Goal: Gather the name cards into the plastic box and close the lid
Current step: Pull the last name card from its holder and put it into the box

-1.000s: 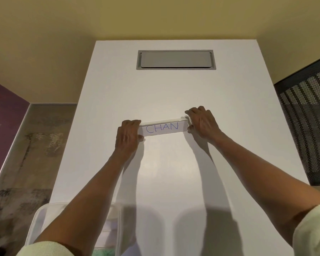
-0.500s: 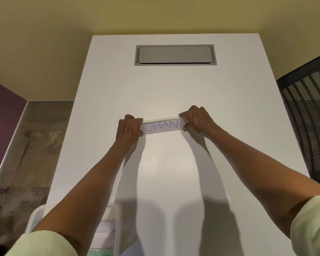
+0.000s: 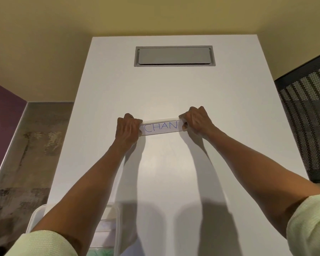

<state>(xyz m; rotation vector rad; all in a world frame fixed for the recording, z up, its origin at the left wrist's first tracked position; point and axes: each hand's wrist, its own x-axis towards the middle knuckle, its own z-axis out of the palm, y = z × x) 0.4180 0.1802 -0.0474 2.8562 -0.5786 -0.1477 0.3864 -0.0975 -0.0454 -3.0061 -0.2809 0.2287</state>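
A clear name card holder (image 3: 161, 126) with a white card reading "CHAN" in blue sits at the middle of the white table (image 3: 174, 182). My left hand (image 3: 127, 129) grips its left end and my right hand (image 3: 196, 118) grips its right end, fingers curled over the top edge. The clear plastic box (image 3: 116, 224) stands at the near left corner of the table, mostly hidden under my left forearm; pale cards show inside it.
A grey metal cable hatch (image 3: 174, 56) is set into the far part of the table. A black mesh chair back (image 3: 307, 122) stands off the right edge. Bare concrete floor (image 3: 26, 145) lies to the left.
Both hands have closed tighter on the card holder's ends, and it has tilted so the "CHAN" face shows more fully. The view has shifted slightly.
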